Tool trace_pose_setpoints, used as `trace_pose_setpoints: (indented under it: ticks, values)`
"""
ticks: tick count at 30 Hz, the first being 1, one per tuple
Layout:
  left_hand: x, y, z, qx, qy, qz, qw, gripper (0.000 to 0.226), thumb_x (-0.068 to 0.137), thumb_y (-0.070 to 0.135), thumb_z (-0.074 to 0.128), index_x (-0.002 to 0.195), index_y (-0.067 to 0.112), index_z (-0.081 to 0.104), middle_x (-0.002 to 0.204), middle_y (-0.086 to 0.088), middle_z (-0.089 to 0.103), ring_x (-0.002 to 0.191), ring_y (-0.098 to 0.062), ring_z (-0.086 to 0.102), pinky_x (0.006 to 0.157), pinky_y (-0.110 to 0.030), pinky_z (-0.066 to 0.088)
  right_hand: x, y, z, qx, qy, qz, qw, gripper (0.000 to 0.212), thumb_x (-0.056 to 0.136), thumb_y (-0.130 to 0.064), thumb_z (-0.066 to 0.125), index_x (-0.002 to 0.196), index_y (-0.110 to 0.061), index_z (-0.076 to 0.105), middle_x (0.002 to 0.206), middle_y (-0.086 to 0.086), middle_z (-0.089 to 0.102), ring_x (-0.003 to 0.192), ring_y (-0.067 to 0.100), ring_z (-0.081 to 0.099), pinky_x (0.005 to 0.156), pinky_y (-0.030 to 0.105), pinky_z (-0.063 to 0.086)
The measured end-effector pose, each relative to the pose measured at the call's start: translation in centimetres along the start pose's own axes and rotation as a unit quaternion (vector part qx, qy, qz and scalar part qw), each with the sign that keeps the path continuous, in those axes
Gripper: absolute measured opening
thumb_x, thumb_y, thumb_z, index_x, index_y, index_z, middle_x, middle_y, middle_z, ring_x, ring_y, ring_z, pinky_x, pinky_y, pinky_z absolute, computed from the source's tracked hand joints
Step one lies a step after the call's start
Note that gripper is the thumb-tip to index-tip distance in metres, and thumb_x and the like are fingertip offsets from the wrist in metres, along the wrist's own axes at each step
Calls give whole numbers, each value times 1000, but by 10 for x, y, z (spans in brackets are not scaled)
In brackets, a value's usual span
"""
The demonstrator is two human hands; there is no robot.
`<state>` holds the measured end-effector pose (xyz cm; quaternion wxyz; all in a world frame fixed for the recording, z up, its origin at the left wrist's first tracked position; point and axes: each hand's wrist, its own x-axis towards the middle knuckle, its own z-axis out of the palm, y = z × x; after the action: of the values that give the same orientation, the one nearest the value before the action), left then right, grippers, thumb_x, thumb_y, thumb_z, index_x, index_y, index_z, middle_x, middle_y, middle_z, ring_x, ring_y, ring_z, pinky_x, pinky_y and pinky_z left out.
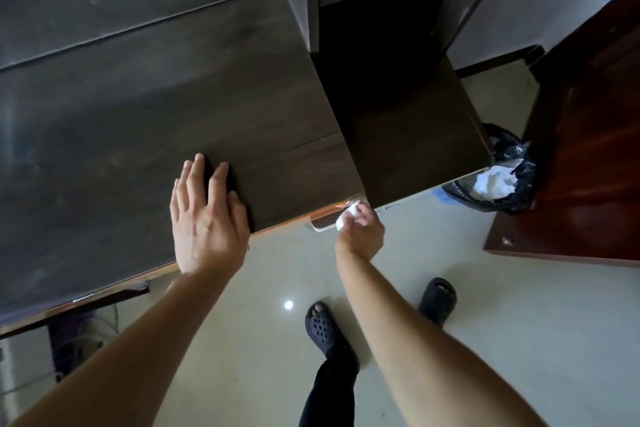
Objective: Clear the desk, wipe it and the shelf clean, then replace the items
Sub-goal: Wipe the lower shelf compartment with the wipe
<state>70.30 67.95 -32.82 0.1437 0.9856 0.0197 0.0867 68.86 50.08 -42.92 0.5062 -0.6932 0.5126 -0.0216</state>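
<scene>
The dark wooden desk (145,135) fills the left and middle of the view, its top bare. My left hand (206,215) lies flat on the desk near its front edge, fingers straight. My right hand (362,229) pinches a crumpled white tissue (346,217) against the desk's front edge, below the corner where the desk meets the shelf unit (408,135). The shelf's compartments are dark, with nothing visible inside them.
A bin with a black liner (502,180) holding white crumpled paper stands on the floor right of the shelf. A reddish-brown door (588,156) is at far right. My feet in dark clogs (325,329) stand on the pale glossy floor. Cables hang under the desk at lower left.
</scene>
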Motion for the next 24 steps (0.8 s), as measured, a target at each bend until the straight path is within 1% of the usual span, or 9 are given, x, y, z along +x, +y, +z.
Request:
trace_pose_setpoints:
  ticks: [3,6,8,10,12,14,17,21,24]
  values:
    - [-3,-6,1,10,6,7,1000,44,93,20,36,131,3,50,146,-24,37,137,-40,30,114,-50,24,-25,6,23,21,7,61,998,24,86,-15,64,110,-16,64,113,8,65,99,27,64,83,36,55]
    - [-2,-5,3,12,7,14,1000,46,92,19,34,131,1,50,145,-26,37,136,-42,31,114,-50,22,-32,8,32,1,3,67,998,23,85,-14,65,108,-15,66,111,7,67,98,26,65,84,40,56]
    - [-3,-7,2,16,4,16,1000,46,92,19,34,131,1,50,145,-26,37,136,-42,30,114,-50,22,-42,11,32,-21,-45,46,998,19,84,-14,67,103,-14,69,105,5,70,94,25,66,80,37,57]
    - [-4,-7,1,19,-6,14,1000,47,92,20,33,132,1,49,146,-26,36,137,-42,29,115,-51,21,-46,13,25,-54,-111,20,992,12,82,-14,69,93,-14,72,96,3,72,87,20,66,72,30,55]
    - [-4,-5,0,24,-17,9,1000,49,90,20,33,132,0,48,147,-26,35,137,-42,28,115,-51,21,-36,12,8,-71,-151,1,986,13,78,-10,69,90,-15,73,92,2,73,83,19,66,69,27,53]
    - [-3,-1,-2,31,-29,-7,999,50,88,19,35,133,-1,47,147,-27,34,138,-43,27,115,-52,21,-10,9,-15,-108,-140,-8,984,16,78,-12,68,92,-17,74,93,3,73,86,22,66,73,30,55]
    - [-2,21,-6,12,-57,-20,998,51,84,17,39,131,-1,49,146,-27,35,138,-44,27,114,-55,23,42,1,-67,-163,-81,15,983,17,80,-18,65,95,-15,71,97,6,72,89,28,65,79,35,55]
    - [-1,95,4,-68,-84,91,990,46,81,18,39,117,1,60,131,-23,52,125,-41,44,103,-53,39,105,-4,-138,-156,-27,61,985,38,71,-18,69,109,-16,66,109,7,68,96,31,63,78,31,52]
    - [0,169,19,-132,-112,141,975,37,80,16,43,109,6,63,111,-12,62,101,-31,58,86,-40,49,143,0,-178,-82,-5,120,989,65,55,-27,72,118,-22,56,108,7,64,91,33,65,80,42,55]
